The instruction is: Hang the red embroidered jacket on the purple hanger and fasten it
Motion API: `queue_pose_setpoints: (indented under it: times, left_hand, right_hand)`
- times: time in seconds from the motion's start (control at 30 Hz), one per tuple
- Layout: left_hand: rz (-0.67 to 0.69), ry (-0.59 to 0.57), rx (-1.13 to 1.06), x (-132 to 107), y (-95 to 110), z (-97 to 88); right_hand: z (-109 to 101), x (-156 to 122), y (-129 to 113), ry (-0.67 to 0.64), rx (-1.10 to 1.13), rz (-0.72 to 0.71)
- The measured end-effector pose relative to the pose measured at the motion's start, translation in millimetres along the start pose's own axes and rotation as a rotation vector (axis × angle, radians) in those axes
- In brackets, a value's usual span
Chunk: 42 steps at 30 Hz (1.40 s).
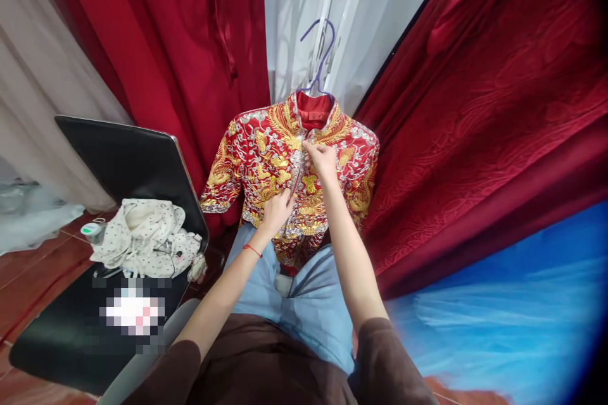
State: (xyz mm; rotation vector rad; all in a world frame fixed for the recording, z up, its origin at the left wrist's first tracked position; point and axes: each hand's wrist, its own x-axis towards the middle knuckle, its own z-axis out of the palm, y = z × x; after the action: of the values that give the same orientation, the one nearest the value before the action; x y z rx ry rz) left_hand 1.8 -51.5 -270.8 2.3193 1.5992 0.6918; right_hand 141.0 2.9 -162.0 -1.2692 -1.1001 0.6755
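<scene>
A red jacket [266, 164] with gold and silver embroidery hangs in front of me on a purple hanger [322, 57]. My left hand [277, 207] pinches the front edge of the jacket low down, fingers closed on the cloth. My right hand [323, 157] is higher, just under the collar, fingers pinched on the jacket's front opening. A red string is round my left wrist. My blue jeans show below the jacket.
A black chair [128, 164] at the left holds a white dotted cloth bundle [147, 237] and a blurred patch. Red curtains [475, 107] hang left and right, a white curtain behind. Blue fabric [513, 316] lies at lower right. The floor is reddish-brown.
</scene>
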Motion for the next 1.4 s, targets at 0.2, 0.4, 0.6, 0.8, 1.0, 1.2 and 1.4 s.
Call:
queue_pose_setpoints:
  times: [0.2,0.4,0.6,0.8,1.0,1.2,1.4]
  left_hand:
    - [0.119,0.051,-0.102,4,5,-21.5]
    - [0.273,0.499,-0.190,45,-10,-86.2]
    - [0.145,0.691,-0.220,107,-83,-153.8]
    - [-0.040,0.558,-0.365,107,-113,-119.6]
    - [-0.016,0.467,-0.406,74,-135,-109.7]
    - [-0.333,-0.019,-0.197,-19,-182,-40.3]
    - [-0.291,-0.160,-0.131,-57,-194,-20.0]
  right_hand:
    - [0,10,5,0.216,-0.406,-0.161]
    - [-29,8,-10,0.154,-0.568,-0.331]
    - [-125,23,-7,0.317,-0.774,-0.555]
    - [-143,23,21,0.315,-0.610,-0.460]
    - [-145,-4,35,0.390,-0.430,-0.365]
    - [-149,-77,81,0.350,-0.456,-0.211]
    - [-147,-118,97,0.302,-0.666,-0.223]
